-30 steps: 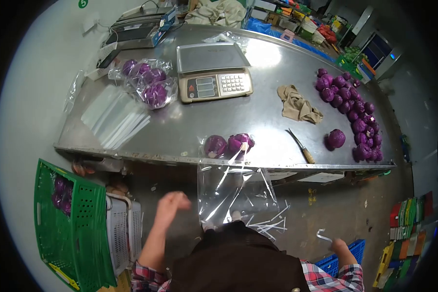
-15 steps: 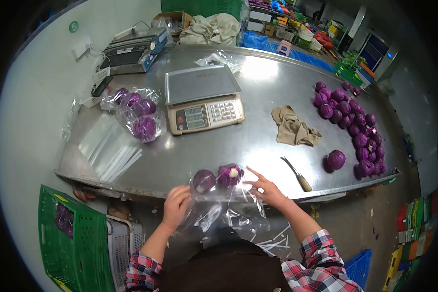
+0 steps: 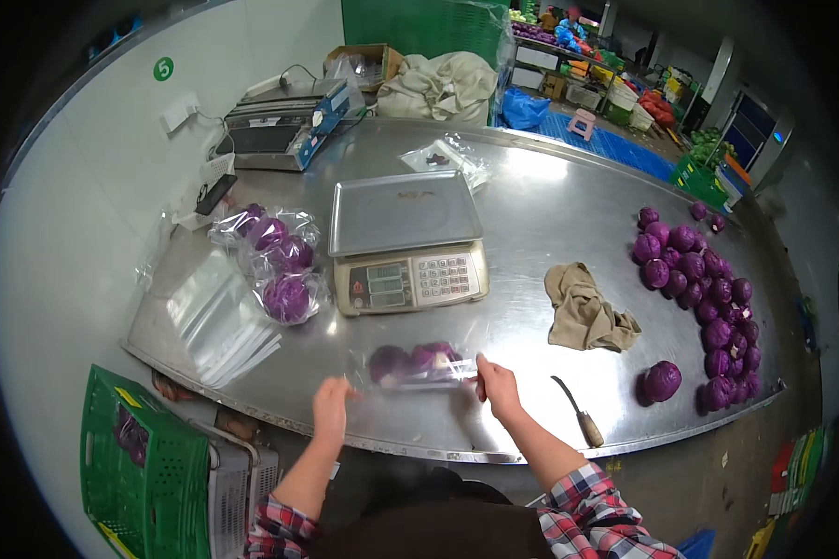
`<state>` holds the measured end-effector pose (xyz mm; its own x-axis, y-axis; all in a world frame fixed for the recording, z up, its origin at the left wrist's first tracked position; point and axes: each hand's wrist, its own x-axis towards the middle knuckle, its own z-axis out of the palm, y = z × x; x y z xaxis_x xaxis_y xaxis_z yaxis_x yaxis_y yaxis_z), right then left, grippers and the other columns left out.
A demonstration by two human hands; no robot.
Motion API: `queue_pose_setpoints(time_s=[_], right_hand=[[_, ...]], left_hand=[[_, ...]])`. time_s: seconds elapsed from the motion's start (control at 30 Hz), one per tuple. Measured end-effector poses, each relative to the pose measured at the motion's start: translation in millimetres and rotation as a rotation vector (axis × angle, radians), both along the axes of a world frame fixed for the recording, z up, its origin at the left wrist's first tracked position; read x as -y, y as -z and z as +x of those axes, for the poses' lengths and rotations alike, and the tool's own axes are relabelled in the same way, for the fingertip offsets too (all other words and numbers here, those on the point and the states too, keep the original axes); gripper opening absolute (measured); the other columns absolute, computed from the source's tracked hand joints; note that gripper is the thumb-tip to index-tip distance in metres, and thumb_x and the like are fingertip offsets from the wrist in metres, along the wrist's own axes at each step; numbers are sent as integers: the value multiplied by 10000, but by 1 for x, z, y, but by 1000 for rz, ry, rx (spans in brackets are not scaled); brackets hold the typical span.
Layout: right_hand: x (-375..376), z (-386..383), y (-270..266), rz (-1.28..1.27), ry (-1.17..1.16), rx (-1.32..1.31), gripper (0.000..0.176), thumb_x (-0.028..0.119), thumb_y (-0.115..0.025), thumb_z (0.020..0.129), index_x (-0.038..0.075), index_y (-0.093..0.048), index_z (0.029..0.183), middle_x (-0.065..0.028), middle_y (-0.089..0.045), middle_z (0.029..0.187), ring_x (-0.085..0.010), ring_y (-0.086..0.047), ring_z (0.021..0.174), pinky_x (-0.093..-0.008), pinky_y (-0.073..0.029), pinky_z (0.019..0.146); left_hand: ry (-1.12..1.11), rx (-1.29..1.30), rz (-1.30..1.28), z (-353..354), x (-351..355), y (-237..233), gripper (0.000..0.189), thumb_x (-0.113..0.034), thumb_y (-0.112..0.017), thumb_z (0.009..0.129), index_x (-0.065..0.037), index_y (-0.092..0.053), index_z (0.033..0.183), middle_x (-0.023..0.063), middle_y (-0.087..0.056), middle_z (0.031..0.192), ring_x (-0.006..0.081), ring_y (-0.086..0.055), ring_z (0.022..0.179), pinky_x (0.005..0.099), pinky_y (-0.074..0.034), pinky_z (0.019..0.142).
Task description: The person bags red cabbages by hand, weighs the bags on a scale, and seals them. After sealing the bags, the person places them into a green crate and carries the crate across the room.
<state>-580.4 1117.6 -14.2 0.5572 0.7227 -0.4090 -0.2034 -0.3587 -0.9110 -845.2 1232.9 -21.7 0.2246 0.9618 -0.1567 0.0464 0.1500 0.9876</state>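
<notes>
The left hand (image 3: 331, 406) and right hand (image 3: 497, 387) sit at lower centre of the frame, each with fingers closed on one end of a clear bag (image 3: 418, 371) stretched between them. Half a second ago the bag's loose film hung over the desk (image 3: 550, 205) edge. Now it lies flat on the desk, drawn taut over two purple cabbages (image 3: 410, 361), which appear fully enclosed. The scale (image 3: 405, 244) stands just above, and a knife (image 3: 578, 415) lies to the right.
</notes>
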Motion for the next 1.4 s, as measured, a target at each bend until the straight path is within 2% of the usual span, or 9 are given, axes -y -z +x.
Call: queue_pose_setpoints(time_s=[0.13,0.33,0.57,0.67,0.8,0.93,1.0,1.33,1.4], right_hand=[[46,-29,17,-131,64,-142,378,309,-486,883,-14,-552,698,-108,-617,614,-97,-442,407,-255,-329,372],[89,-52,16,-211,120,-76,403,259,-500,864,8,-529,551,-112,-594,566,-105,-447,397,-249,-340,378],[136,-44,15,-283,236,-414,248,207,-514,833,-17,-545,731,-127,-618,663,-160,-489,414,-269,-364,372],[156,-40,8,-300,327,-594,251,237,-526,841,-10,-524,885,-120,-596,705,-174,-491,429,-278,-387,382],[134,-16,-22,-156,353,570,283,189,-545,850,7,-540,1066,-116,-597,834,-194,-597,667,-321,-477,583],[35,-20,-59,299,-406,1041,343,240,-559,839,15,-551,1098,-153,-616,976,-317,-572,965,-382,-426,857],[27,-7,-25,-264,-915,595,429,359,-481,877,18,-543,1130,-182,-571,1103,-328,-536,1030,-367,-405,895],[97,-16,27,-265,-493,175,396,322,-506,897,7,-501,1137,-80,-569,978,-137,-542,867,-248,-438,774],[107,-11,58,-172,-327,-74,319,336,-509,899,33,-573,974,15,-533,781,-92,-460,701,-222,-377,603]], left_hand=[[122,-419,-80,-34,55,11,117,-114,-526,783,-10,-526,729,117,-583,768,188,-553,758,301,-423,730],[52,-339,805,-4,56,-59,186,-53,-593,709,-46,-526,882,117,-564,984,212,-540,869,385,-409,844],[1275,-913,781,71,-3,-6,282,-261,-410,889,-67,-610,933,138,-604,961,324,-571,843,430,-417,821],[1150,-796,766,63,7,0,309,-272,-378,902,-68,-607,933,138,-607,897,339,-576,806,438,-430,772],[984,-790,692,57,13,3,299,-260,-373,907,-65,-598,927,137,-595,885,331,-573,809,447,-442,742],[927,-708,697,48,17,10,231,-203,-400,878,-58,-575,918,123,-583,893,317,-569,814,439,-454,716],[866,-640,677,44,18,15,203,-176,-412,865,-52,-564,915,119,-578,900,314,-562,833,432,-453,720],[701,-442,505,35,27,25,232,-190,-404,875,-4,-522,802,193,-579,877,357,-552,852,432,-428,754],[752,-548,314,37,26,40,319,-245,-410,906,-23,-550,1086,154,-548,1149,359,-526,996,421,-419,863]])
